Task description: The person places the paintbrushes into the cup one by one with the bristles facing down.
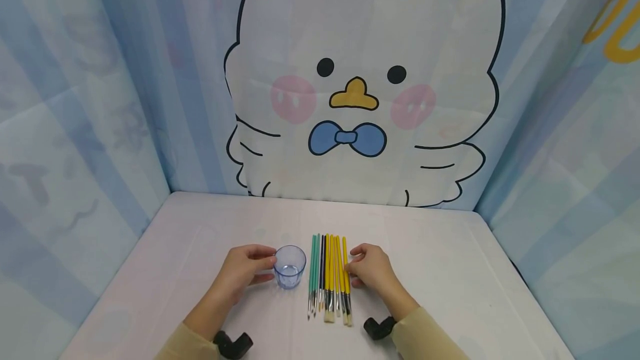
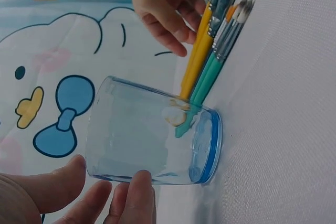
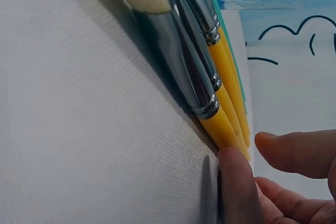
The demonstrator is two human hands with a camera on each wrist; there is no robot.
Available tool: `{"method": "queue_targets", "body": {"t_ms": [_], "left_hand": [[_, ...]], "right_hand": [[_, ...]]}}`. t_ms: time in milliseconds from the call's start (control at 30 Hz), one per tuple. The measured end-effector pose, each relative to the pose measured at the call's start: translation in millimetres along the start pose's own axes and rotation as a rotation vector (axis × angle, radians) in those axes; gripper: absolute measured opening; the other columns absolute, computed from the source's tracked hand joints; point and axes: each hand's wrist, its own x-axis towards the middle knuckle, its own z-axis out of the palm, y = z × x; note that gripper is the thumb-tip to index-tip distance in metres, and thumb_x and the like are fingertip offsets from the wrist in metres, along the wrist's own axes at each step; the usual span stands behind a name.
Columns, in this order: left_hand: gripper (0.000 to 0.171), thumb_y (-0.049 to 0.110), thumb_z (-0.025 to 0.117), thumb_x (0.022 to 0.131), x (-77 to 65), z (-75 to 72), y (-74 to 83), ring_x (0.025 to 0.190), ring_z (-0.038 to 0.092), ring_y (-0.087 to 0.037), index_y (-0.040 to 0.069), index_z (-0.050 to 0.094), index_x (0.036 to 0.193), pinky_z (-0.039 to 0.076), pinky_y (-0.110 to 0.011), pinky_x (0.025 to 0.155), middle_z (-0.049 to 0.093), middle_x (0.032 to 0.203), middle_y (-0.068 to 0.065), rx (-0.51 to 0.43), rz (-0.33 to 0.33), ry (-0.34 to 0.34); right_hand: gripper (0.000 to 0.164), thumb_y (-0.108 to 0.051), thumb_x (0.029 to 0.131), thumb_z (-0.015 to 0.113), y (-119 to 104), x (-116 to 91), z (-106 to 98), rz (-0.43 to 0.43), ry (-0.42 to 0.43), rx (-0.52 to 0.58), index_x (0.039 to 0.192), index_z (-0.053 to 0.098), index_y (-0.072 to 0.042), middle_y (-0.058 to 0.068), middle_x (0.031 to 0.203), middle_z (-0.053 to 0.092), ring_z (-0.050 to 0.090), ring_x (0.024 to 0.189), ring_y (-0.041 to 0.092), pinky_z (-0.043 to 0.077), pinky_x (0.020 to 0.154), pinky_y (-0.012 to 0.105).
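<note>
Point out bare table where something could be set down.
Bare table lies left of the left hand, right of the right hand, and between the brushes and the backdrop. Crowded: the middle, where glass, brushes and hands cluster.

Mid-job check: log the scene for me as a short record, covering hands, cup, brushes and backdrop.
Left hand: beside the cup, fingertips at its side; firm contact unclear
Right hand: fingertip touching the rightmost yellow brush
Cup state: upright, clear, blue-tinted; no brush inside
Brush order, left to right: green brushes, dark brushes, yellow brushes
Brush pose: lying side by side on the white table, bristles toward the person
Backdrop: cartoon bird, blue bow tie
</note>
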Motion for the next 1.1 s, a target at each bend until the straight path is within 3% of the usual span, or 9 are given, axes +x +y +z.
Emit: {"method": "queue_targets", "body": {"t_ms": [467,700,1100], "left_hand": [[0.027,0.005,0.076,0.099,-0.6,2.6,2.1,0.095,0.075,-0.019,-0.002,0.075,0.125,0.07,-0.038,0.083,0.074,0.118,-0.018,-0.002,-0.005,0.006],[0.026,0.003,0.076,0.099,-0.3,1.8,0.5,0.095,0.075,-0.02,-0.003,0.075,0.124,0.07,-0.038,0.083,0.074,0.118,-0.019,-0.011,0.006,0.007],[0.025,0.002,0.076,0.098,-0.8,1.8,1.0,0.092,0.075,-0.019,-0.004,0.076,0.122,0.07,-0.037,0.083,0.074,0.116,-0.019,-0.024,0.0,0.007]], "right_hand": [[0.037,-0.015,0.088,0.089,-1.4,9.1,5.9,0.018,0.005,-0.027,0.117,0.069,-0.006,0.007,0.085,0.069,0.064,0.057,0.016,0.06,0.052,0.023],[0.035,-0.009,0.086,0.089,-5.2,10.6,6.4,-0.027,0.009,-0.067,0.115,0.069,-0.004,0.007,0.077,0.069,0.062,0.052,0.014,0.057,0.049,0.021],[0.035,-0.008,0.085,0.088,-6.5,14.3,8.0,-0.01,0.003,-0.135,0.114,0.07,-0.004,0.008,0.076,0.068,0.063,0.053,0.014,0.055,0.048,0.019]]}}
